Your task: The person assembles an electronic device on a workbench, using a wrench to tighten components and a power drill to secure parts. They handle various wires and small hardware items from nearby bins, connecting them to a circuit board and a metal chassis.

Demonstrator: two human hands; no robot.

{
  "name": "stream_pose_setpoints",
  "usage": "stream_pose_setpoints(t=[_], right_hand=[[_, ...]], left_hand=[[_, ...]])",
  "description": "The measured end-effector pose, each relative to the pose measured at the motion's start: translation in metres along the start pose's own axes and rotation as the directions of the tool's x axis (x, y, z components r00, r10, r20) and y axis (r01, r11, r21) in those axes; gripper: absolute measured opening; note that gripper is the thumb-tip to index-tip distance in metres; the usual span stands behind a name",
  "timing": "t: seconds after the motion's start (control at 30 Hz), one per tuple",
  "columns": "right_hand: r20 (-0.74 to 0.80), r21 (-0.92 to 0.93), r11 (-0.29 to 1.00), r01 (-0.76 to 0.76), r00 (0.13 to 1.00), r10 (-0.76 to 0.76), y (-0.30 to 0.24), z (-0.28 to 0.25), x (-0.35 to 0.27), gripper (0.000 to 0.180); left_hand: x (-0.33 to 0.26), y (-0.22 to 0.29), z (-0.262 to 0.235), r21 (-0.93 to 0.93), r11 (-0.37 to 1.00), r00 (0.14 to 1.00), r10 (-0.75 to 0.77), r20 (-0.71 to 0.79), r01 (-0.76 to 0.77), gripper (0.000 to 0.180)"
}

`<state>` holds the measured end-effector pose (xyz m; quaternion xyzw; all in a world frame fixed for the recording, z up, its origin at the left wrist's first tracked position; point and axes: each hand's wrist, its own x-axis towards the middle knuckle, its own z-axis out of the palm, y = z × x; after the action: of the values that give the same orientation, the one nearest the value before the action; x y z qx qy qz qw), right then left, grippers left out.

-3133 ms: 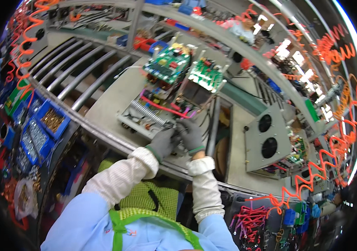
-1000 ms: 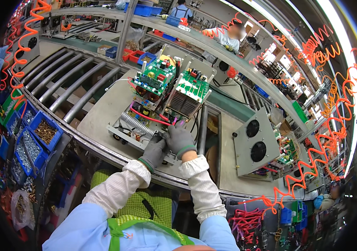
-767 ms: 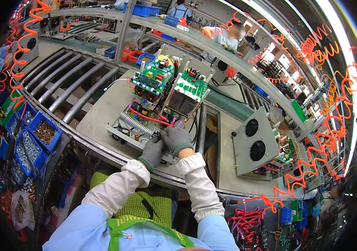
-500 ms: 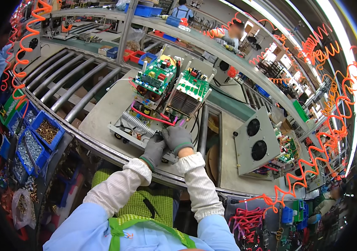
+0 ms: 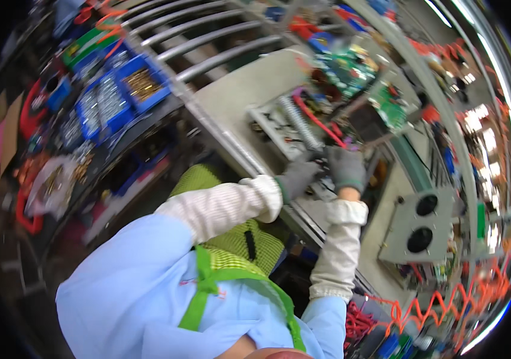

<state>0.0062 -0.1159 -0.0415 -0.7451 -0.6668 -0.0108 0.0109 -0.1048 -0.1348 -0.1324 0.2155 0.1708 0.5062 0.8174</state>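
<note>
Two gray-gloved hands work close together at the near end of an open machine (image 5: 330, 102), which sits on a pale board (image 5: 240, 90) just beyond them, between 11 and 1 o'clock. The left hand (image 5: 299, 178) and the right hand (image 5: 347, 167) both have bent fingers turned toward the small gap between them; blur hides the fingertips, so I cannot tell whether either one grasps anything.

From the hands, a silver spring-like coil (image 5: 300, 122) lies at 11 o'clock, with a red cable (image 5: 317, 116) running beside it toward the right hand. One green circuit board (image 5: 348, 69) stands toward 12 o'clock, another green board (image 5: 392, 109) toward 1. At 4 o'clock, well apart, is a gray panel (image 5: 400, 230) with two round black fans. A blue bin of brass-colored screws (image 5: 141, 84) is at 10 o'clock, metal rollers (image 5: 231, 58) nearer 11, and an orange coiled hose (image 5: 414, 311) at 5.
</note>
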Motion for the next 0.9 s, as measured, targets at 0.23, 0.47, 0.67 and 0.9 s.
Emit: stream_pose_setpoints(t=[0.23, 0.47, 0.67, 0.9], right_hand=[[-0.173, 0.055, 0.997, 0.057, 0.984, -0.047, 0.006, 0.001, -0.007, 0.050], [-0.320, 0.778, 0.582, 0.237, 0.947, 0.042, 0.018, 0.003, -0.097, 0.033], [0.205, 0.919, 0.384, -0.090, 0.940, -0.272, 0.044, 0.072, -0.233, 0.029], [0.474, 0.781, 0.410, -0.471, 0.875, 0.101, 0.123, 0.179, -0.314, 0.023]], left_hand=[[-0.008, 0.014, 0.000, 0.068, 0.995, 0.991, -0.086, 0.101, 0.079, 0.034], [-0.103, 0.114, -0.046, 0.666, 0.744, 0.979, -0.092, 0.181, -0.053, 0.041], [-0.188, 0.265, -0.152, 0.659, -0.612, 0.798, 0.602, 0.028, 0.438, 0.031], [-0.246, 0.268, -0.195, 0.304, -0.603, 0.659, 0.741, -0.131, 0.738, 0.030]])
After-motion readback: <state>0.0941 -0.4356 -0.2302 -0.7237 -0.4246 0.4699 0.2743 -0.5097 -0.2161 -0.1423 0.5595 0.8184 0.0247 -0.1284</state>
